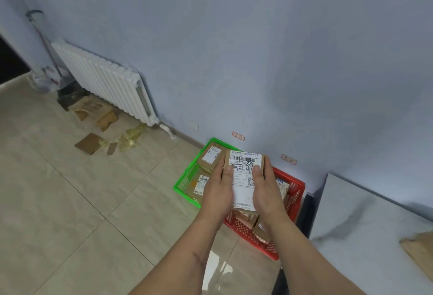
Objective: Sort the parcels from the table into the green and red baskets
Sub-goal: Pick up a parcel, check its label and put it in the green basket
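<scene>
Item: parcel (243, 166), a flat brown carton with a white shipping label face-up and handwritten characters across it. Location: held in the air above the floor, over the seam where the green basket (187, 180) and the red basket (293, 191) meet against the far wall.

Hold: both hands. Left hand (219, 191) grips the left edge, thumb laid on the label. Right hand (267, 189) grips the right edge, thumb likewise on top. The remaining fingers of both wrap the sides and underside and are mostly hidden.

Orientation: long axis runs near to far, away from the person; the far end sits a little higher in the view.

Governing relation: the green basket lies left and slightly farther, the red basket right and nearer. The parcel overlaps both rims about equally, so neither hand is clearly closer to its target.

Contents already sorted: several labelled cartons in the green basket, several more in the red.

Remaining stock: one brown parcel edge (419, 255) on the tabletop (365, 224) at right.

Judgement: the label seems to be under reading; the drop should follow it.
</scene>
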